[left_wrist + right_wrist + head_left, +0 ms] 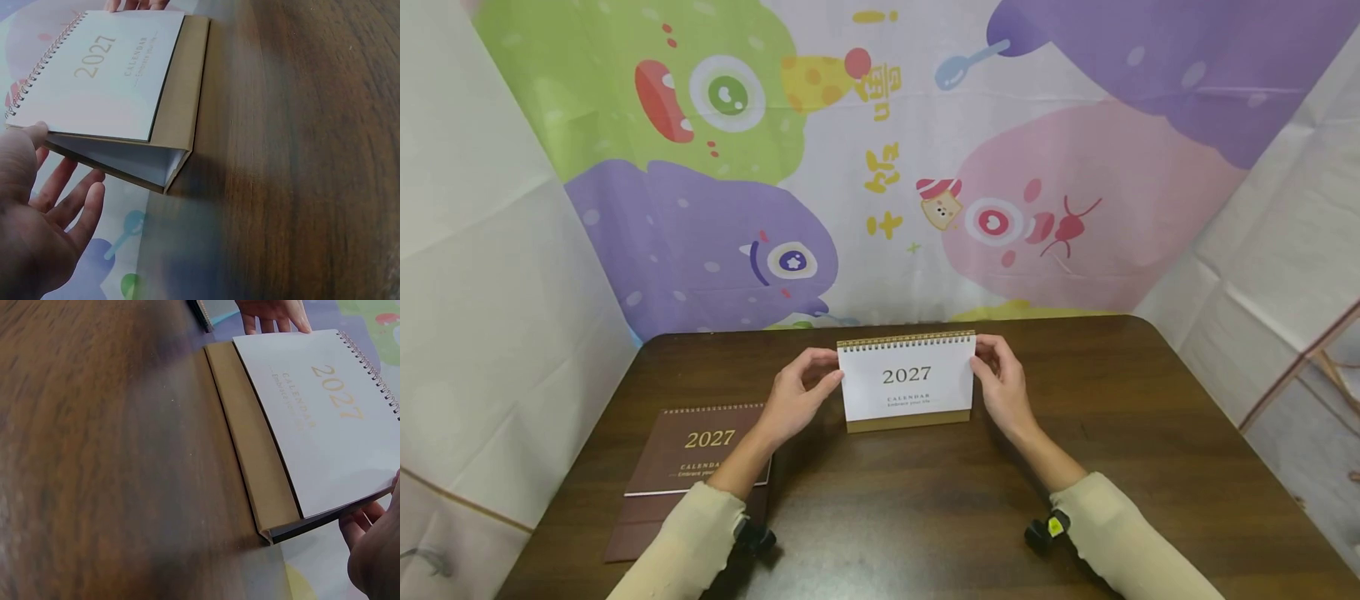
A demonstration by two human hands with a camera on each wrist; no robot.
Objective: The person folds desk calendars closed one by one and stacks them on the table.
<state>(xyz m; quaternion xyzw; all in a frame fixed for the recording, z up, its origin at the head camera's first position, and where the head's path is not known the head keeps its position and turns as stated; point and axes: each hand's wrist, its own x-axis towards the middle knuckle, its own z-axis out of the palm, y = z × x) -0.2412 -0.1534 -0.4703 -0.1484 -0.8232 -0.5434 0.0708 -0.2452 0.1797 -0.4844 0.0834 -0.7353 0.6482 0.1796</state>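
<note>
A white spiral-bound desk calendar point(907, 390) marked 2027 stands on its tan base near the back of the table in the head view. My left hand point(793, 400) holds its left side, thumb on the front cover edge and fingers behind. At the opposite side, my right hand point(1006, 392) grips the edge with the thumb in front and fingers at the back. From the left wrist, the white cover point(119, 94) and the hollow, propped-up base point(181, 87) show. The right wrist view has the same tan base strip point(253, 444) along the table.
A brown 2027 calendar point(651, 467) lies on the left of the dark wooden table point(887, 517), partly under my left forearm. Behind the table hangs a cartoon-printed cloth point(880, 283), with white cloth walls point(490, 192) at the sides.
</note>
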